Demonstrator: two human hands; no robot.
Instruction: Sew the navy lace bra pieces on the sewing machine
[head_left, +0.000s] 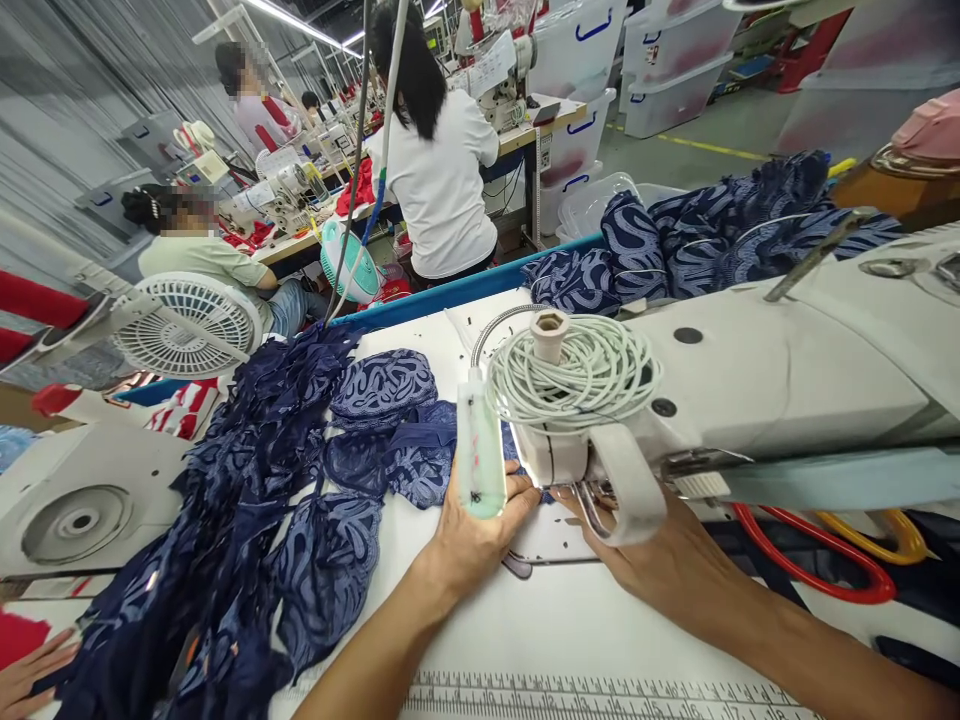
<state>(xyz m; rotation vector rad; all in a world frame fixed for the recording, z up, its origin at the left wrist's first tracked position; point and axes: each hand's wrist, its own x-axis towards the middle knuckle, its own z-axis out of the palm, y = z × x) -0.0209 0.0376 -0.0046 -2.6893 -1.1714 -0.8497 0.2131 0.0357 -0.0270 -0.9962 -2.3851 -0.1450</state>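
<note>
My left hand lies flat on the white table, pressing the edge of a dark blue lace piece toward the needle area of the sewing machine. My right hand rests on the table under the machine head, fingers close to the presser foot; what they touch is hidden by the machine's guard. A small lamp on a flexible neck hangs over my left hand. More blue lace cups lie just beyond.
A long heap of blue lace garments covers the table's left side. Another blue pile sits behind the machine. Red and yellow scissor handles lie at right. A fan and other workers at sewing stations are beyond. Another person's hand shows at bottom left.
</note>
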